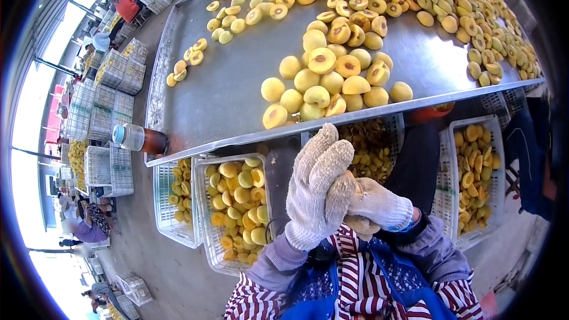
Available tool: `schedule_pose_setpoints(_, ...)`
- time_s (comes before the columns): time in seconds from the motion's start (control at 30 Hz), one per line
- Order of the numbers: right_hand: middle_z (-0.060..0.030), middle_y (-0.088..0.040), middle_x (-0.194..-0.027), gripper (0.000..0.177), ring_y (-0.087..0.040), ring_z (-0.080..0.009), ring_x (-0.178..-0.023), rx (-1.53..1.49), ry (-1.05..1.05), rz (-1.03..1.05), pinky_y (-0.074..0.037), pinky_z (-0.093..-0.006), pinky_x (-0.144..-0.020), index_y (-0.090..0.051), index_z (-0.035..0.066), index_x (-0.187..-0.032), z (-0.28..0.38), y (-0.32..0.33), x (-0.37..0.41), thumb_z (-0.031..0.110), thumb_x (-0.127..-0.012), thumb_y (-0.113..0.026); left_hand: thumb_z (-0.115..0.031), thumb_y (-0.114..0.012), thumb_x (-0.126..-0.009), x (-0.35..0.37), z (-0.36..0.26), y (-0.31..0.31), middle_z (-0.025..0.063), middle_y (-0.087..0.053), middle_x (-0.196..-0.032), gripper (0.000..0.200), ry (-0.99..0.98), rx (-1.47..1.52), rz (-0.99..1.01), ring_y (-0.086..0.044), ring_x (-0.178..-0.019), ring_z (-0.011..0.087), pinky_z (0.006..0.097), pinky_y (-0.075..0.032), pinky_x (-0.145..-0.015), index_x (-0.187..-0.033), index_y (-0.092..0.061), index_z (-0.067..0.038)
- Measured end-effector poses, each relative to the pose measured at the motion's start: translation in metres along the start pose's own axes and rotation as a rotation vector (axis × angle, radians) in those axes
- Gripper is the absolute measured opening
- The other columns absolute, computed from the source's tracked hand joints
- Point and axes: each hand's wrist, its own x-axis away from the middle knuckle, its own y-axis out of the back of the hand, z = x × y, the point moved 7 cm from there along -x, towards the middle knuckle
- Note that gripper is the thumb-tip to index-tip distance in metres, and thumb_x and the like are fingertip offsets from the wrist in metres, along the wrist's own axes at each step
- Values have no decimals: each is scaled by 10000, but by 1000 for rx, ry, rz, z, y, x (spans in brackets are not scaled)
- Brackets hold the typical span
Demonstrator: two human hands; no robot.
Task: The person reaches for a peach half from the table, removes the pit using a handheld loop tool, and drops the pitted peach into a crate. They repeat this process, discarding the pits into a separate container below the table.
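Observation:
My left hand, in a whitish knitted glove, is held up in front of the table edge with its fingers stretched upward. Against its palm side presses my right hand, gloved too, its fingers bent inward. A small orange-brown patch shows where the hands meet; I cannot make out what it is. Beyond them, halved yellow peaches lie heaped on the metal table, many with cut faces up and some with brown centres. Both hands are off the table.
Below the table stand white crates of peach halves: one crate left of my hands, another crate to the right. A blue-lidded bottle of dark liquid is by the left edge. Stacked crates and several people are farther left.

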Motion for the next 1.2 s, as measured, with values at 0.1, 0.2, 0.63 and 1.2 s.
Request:
schedule_pose_setpoints(0.1, 22, -533, -574, 287, -454, -51, -417, -15, -76, 21, -330, -192, -350, -601, 71, -966, -7, -4, -2, 353, -972, -653, -191, -586, -978, -1, 19, -3, 177, -610, -1293, 342, 272, 222, 1, -612, -1162, 283, 361, -501, -963, -1272, -612, -17)
schedule_pose_setpoints(0.2, 21, -509, -556, 289, -455, -63, -409, -191, -160, 77, -342, -212, -344, -593, 54, -946, -15, -11, -1, 337, -975, -646, -378, -515, -1035, 0, 38, -9, 95, -696, -1086, 424, 610, 533, 111, -659, -984, 169, 282, -542, -828, -1254, -636, -36)
schedule_pose_setpoints(0.63, -104, -525, -488, 272, -501, -212, -348, -1186, -198, 767, -408, -354, -314, -562, 54, -860, -48, -31, 2, 269, -1021, -521, -185, -693, -914, -32, 16, -11, 177, -683, -1192, 288, 38, 558, 285, -682, -1043, 301, 367, -545, -886, -1150, -687, -21)
schedule_pose_setpoints(1.2, -33, -538, -528, 270, -497, -123, -373, -513, -20, 564, -401, -263, -332, -559, -13, -958, -11, -28, 4, 253, -994, -587, -482, -512, -1009, 28, 72, -15, 187, -652, -1136, 550, 943, 1064, -262, -697, -917, 272, 340, -622, -604, -1278, -527, -2)
